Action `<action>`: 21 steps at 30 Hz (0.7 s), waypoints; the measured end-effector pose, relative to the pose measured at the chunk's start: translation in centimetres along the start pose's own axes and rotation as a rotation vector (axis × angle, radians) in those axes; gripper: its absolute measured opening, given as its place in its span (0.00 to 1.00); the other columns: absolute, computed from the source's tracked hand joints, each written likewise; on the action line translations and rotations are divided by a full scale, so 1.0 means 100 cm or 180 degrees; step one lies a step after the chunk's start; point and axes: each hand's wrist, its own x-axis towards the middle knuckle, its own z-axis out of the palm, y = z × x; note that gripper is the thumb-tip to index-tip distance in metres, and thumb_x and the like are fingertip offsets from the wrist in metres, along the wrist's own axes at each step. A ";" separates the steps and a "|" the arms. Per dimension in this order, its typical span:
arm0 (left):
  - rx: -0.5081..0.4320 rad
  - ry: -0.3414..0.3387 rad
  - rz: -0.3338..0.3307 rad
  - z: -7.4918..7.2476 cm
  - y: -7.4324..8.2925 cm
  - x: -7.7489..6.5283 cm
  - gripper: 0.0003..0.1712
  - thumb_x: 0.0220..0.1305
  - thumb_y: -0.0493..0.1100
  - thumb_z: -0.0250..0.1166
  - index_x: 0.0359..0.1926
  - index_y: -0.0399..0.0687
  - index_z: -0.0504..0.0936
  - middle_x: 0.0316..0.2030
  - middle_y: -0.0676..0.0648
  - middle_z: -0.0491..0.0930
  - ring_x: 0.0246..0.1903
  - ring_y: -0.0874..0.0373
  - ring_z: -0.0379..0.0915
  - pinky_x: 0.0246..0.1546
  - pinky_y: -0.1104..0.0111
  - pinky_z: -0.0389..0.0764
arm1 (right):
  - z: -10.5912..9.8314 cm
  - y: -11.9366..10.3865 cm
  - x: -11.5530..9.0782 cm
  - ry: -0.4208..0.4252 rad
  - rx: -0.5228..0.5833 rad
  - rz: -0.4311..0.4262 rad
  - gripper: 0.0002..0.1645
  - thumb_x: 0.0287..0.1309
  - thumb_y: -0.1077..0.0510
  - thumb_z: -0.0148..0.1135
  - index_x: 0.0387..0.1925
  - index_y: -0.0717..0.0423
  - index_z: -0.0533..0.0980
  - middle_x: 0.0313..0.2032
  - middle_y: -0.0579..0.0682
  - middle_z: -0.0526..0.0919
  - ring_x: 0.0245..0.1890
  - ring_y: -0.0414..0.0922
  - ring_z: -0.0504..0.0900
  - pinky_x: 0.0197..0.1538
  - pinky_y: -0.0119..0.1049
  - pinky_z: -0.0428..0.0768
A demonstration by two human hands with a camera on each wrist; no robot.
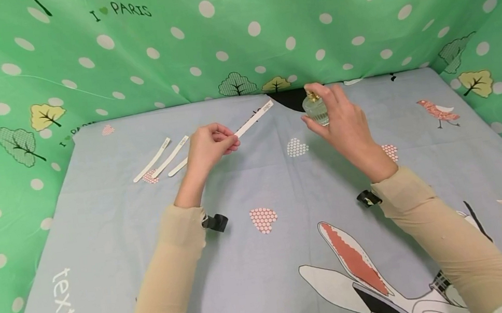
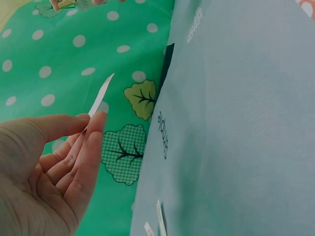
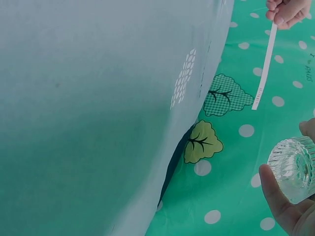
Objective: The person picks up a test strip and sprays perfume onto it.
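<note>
Past the loose strips (image 1: pixel 153 160) on the table (image 1: pixel 282 184), the left hand (image 1: pixel 212 143) pinches a paper strip (image 1: pixel 253 119); opposite, the right hand (image 1: pixel 345 119) grips a glass bottle (image 1: pixel 314 112), fingertip on top. Probably best: steady strip, bottle aimed squarely at its printed tip.

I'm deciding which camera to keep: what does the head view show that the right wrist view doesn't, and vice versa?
Only the head view shows three white strips lying on the cloth, both sleeves and the gold top of the bottle. Only the right wrist view shows what looks like the bottle's base. Both show the left hand pinching another strip and the right hand holding the bottle.
</note>
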 end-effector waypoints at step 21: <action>0.0017 -0.0070 -0.0184 0.007 -0.017 0.007 0.08 0.64 0.37 0.66 0.39 0.35 0.82 0.35 0.38 0.89 0.35 0.49 0.88 0.36 0.68 0.88 | 0.000 0.001 -0.001 0.0000 0.0010 -0.0014 0.37 0.59 0.48 0.70 0.65 0.39 0.61 0.44 0.62 0.75 0.13 0.50 0.63 0.15 0.41 0.67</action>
